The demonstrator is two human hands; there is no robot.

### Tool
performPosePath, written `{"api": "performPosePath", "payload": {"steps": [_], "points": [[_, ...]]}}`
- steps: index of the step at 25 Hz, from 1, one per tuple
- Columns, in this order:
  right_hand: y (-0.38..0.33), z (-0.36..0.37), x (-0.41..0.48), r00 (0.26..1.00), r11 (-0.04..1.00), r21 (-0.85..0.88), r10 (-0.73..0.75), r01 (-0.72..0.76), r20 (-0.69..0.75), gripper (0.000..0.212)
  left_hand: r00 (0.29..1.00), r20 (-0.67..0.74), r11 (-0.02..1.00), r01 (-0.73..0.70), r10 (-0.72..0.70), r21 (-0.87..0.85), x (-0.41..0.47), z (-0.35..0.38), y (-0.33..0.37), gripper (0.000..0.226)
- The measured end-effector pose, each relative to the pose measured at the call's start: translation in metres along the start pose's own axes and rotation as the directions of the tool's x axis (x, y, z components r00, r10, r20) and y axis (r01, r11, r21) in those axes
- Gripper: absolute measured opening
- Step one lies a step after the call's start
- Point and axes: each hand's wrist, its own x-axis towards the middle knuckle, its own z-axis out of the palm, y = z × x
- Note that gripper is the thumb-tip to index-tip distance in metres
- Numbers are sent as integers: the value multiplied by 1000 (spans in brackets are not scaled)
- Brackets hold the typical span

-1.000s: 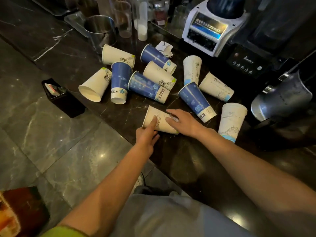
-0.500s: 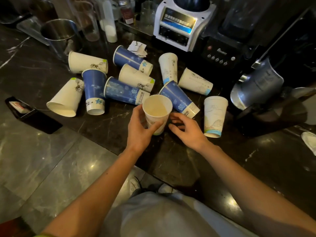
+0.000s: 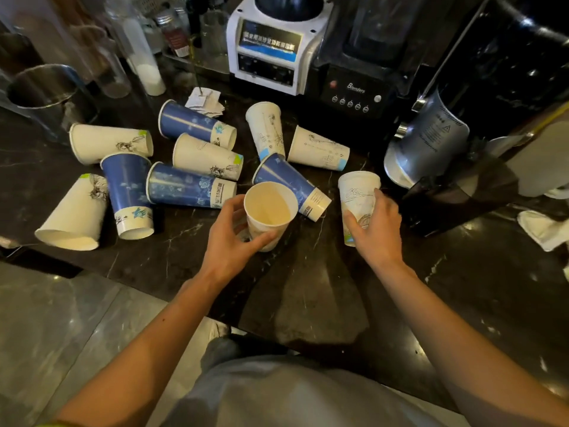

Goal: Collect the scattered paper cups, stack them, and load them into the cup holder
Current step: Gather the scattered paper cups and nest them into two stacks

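My left hand (image 3: pixel 229 238) grips a white paper cup (image 3: pixel 269 211) upright, its open mouth facing up, just above the dark counter (image 3: pixel 323 288). My right hand (image 3: pixel 374 231) is wrapped around a second white cup (image 3: pixel 358 192) that stands mouth down to the right. A blue cup (image 3: pixel 291 183) lies on its side between and behind the two. Several more white and blue cups lie scattered on their sides to the left and behind, among them a blue one (image 3: pixel 187 186) and a white one (image 3: pixel 72 215) at the far left. No cup holder can be told apart.
A white blender base (image 3: pixel 271 47) and a black one (image 3: pixel 354 87) stand at the back. A grey jug (image 3: pixel 428 140) sits at the right, a steel container (image 3: pixel 43 94) at the far left. Crumpled receipts (image 3: pixel 204 101) lie behind the cups. The counter's edge runs diagonally at left.
My left hand has kept the white cup upright. My right hand left it, moved right and closed around the cup standing mouth down. One second ago both hands were on the lying cup.
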Motion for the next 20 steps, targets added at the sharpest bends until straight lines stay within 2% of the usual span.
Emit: {"api": "performPosePath", "payload": {"steps": [4, 7, 13, 17, 20], "points": [[1, 11, 12, 974, 974, 44, 218, -220, 58, 78, 990, 138, 997, -39, 31, 61, 16, -18, -4, 80], [-5, 14, 13, 952, 920, 249, 304, -303, 34, 80, 973, 225, 994, -69, 48, 88, 26, -34, -6, 84], [-24, 7, -31, 973, 853, 517, 178, -78, -146, 88, 930, 346, 985, -156, 123, 69, 37, -46, -14, 96], [-60, -20, -47, 988, 786, 610, -6, 99, -152, 88, 933, 324, 984, -177, 155, 38, 38, -44, -9, 105], [-97, -34, -51, 961, 692, 666, -195, 277, -196, 79, 939, 301, 986, -165, 165, -23, 36, -43, -6, 106]]}}
